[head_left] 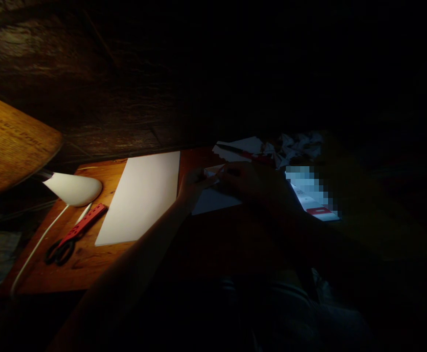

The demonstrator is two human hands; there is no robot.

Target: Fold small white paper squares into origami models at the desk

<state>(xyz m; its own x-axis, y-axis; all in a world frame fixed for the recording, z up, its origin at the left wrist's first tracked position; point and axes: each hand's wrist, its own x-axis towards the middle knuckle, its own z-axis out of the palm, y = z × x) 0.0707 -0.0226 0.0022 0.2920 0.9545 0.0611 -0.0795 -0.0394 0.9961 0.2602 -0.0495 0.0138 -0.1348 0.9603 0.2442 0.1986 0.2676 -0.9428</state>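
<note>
Left hand (pixel 195 185) and right hand (pixel 252 182) meeting at a folded paper (pixel 213 171), left fingers (pixel 206 182) pinching it, right fingers too dark to tell

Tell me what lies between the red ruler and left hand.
A large white sheet lies there, flat on the table, in the head view.

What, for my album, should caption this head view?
Left hand and right hand handle white paper beside a blank sheet on a desk.

text: none legible | wooden board (pixel 11 142): faint lettering, unreadable | lit screen (pixel 310 193): blurred
</note>
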